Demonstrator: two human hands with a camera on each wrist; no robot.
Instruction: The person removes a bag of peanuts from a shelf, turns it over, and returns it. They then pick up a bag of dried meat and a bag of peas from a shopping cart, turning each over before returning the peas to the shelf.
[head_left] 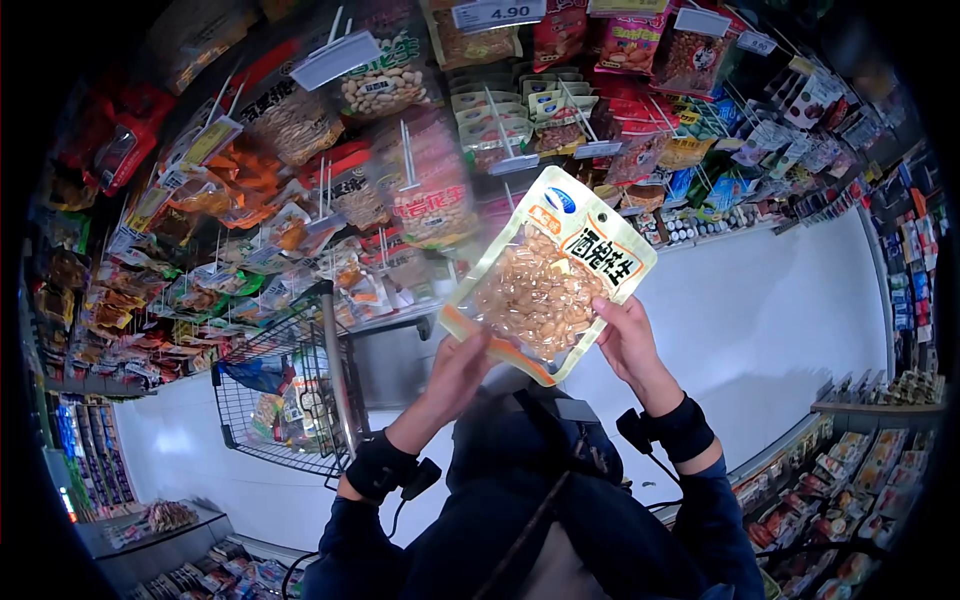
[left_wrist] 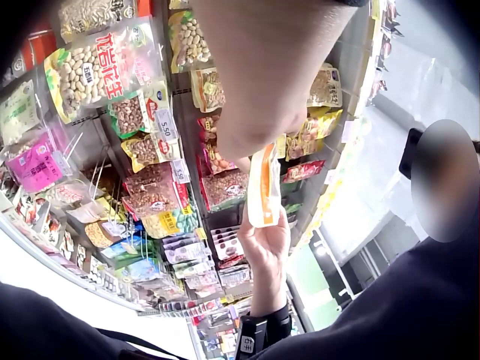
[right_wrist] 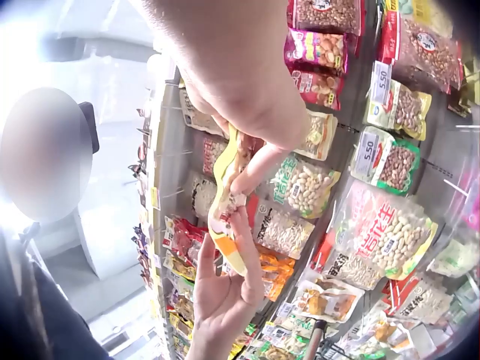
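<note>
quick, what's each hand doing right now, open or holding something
Left hand: holding the peanut packet near its lower edge.
Right hand: holding the same peanut packet, at its right edge.

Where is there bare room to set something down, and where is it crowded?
Bare floor stretches right of the peanut bag in the left hand and right hand, between the hanging snacks and the lower right shelf. Another bare patch lies between the cart and the lower left shelf. The hanging snacks are packed close; the cart holds packets.
</note>
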